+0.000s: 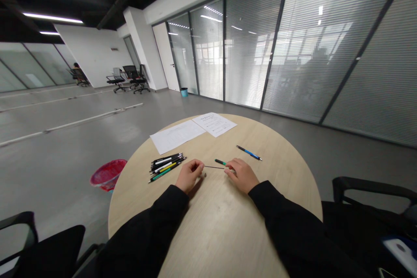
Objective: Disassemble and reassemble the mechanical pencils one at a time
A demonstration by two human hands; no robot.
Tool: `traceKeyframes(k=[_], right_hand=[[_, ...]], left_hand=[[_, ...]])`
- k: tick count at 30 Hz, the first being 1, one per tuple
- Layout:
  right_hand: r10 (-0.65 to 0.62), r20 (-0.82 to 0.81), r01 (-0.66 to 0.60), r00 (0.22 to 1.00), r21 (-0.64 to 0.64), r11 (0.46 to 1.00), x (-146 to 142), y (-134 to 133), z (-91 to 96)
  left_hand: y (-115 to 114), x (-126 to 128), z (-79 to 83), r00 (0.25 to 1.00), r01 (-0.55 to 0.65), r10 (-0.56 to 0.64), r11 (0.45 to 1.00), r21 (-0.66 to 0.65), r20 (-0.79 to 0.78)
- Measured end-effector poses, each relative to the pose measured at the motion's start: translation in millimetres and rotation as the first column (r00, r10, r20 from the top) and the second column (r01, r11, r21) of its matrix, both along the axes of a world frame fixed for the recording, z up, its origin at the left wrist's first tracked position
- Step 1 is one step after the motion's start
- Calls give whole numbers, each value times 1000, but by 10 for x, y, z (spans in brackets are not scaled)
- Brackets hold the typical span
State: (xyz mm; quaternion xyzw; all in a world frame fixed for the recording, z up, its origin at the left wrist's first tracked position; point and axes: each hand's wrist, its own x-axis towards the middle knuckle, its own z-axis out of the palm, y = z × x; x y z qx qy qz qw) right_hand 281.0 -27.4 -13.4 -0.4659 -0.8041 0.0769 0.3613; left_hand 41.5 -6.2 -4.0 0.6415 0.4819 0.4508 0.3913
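Observation:
My left hand [189, 175] is closed in a pinch on the end of a thin dark refill [213, 167] that stretches across to my right hand [240, 174]. My right hand is closed around a green pen barrel [220, 162], whose dark tip points left. Both hands rest low on the round wooden table [221, 226]. A small dark part [205, 175] lies on the table just right of my left hand. A bundle of several pens [167, 165] lies left of my left hand. A single blue pen [249, 153] lies beyond my right hand.
Two sheets of white paper [194, 129] lie at the table's far edge. A red waste basket [107, 174] stands on the floor at the left. Black chair arms flank me at the lower left [19, 226] and right [374, 186]. Office chairs [130, 78] stand far off.

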Motion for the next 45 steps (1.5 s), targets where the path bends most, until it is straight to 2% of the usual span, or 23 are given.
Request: traceKeyframes(k=[9,13,19,27,35,45], right_hand=[[7,45,-7,999,1,1000,0,-3,20],[-19,82,20,996,-16,1000,20,5,12],[-91,227,113,970,-87,990,39,4,13],[-133,405,178,905,-77,981,-22,-33,45],[-151,433,194,889,-58,979,-51,-59,60],[-150,425,195,893,-64,979,-60,-62,51]], left_hand=[[13,-7,-16,1000,19,-19,1000,3,9],[43,-41,-29,998,-40,42,998,42,-40],[89,-107,-30,965,-123,153,982,146,-214],[63,-100,-27,865,-15,114,979,202,-489],[49,-92,-6,731,87,126,957,275,-670],[46,-106,-4,730,69,126,964,255,-672]])
